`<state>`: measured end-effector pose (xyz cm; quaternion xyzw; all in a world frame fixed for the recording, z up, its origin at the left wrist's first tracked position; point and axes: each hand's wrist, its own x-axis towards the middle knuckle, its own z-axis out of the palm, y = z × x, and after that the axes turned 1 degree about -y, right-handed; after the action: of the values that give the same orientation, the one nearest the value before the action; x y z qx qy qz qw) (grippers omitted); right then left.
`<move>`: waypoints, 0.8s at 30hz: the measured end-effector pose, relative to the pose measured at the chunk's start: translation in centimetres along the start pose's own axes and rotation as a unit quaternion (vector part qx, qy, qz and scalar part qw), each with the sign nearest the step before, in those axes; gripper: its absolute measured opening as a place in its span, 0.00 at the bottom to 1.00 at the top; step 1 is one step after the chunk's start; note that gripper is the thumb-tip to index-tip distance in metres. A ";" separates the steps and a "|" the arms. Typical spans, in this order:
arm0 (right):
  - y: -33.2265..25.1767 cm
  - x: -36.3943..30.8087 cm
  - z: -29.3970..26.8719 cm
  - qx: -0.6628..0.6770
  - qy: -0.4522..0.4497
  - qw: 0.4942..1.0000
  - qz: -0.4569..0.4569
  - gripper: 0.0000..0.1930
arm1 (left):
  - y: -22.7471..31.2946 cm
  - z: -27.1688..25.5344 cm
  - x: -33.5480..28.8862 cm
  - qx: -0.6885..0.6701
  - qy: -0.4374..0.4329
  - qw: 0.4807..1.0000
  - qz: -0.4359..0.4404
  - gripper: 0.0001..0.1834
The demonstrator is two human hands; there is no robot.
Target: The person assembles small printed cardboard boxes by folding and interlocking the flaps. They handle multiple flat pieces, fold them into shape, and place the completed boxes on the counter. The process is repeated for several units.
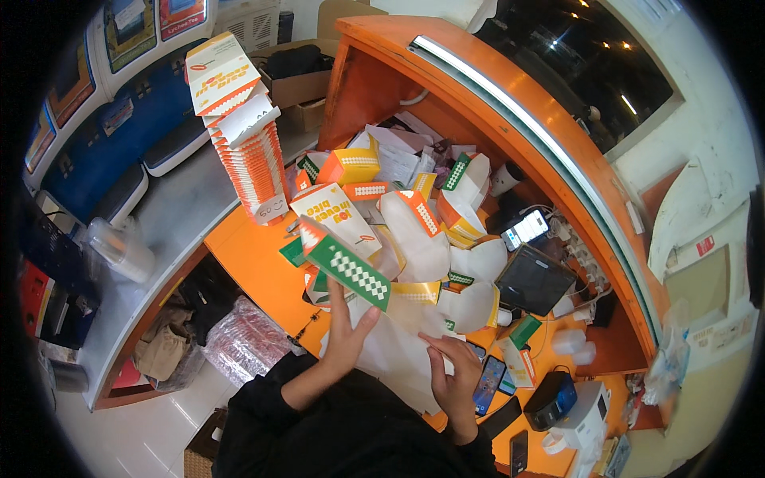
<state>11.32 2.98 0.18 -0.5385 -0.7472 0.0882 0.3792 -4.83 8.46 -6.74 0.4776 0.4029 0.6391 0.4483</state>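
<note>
Green-sided carton (348, 267) toward tabletop's (249, 253) near edge. Your left hand (344, 344): fingers clamped on it; right hand (457, 381): half-curled, hold unclear. Best steady both ends, sparing panels.

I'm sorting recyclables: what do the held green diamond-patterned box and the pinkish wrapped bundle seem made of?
Green diamond-patterned box: probably thin, matte printed cardboard, from its straight, stiff edges. Pinkish wrapped bundle: seemingly glossy plastic film outside, given crinkled highlights; contents unclear.

The person wears a black top (343, 434) with black sleeves (267, 390).
</note>
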 end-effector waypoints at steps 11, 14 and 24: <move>0.2 -0.7 -2.8 -0.070 0.112 0.979 -0.157 0.11 | 0.8 -1.1 0.8 -0.224 -0.229 0.902 -0.291 0.19; -0.3 -1.1 -3.5 -0.121 0.117 0.961 -0.220 0.11 | 0.7 -0.6 0.5 -0.218 -0.280 0.880 -0.316 0.19; -0.7 -0.5 -3.7 -0.125 0.025 0.987 -0.093 0.05 | 1.2 -1.2 0.3 -0.240 -0.213 0.918 -0.233 0.20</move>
<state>13.32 1.23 2.96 -0.5120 -0.7895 -0.0551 0.3339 -6.26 8.36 -5.76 0.3732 0.2319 0.4769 0.7612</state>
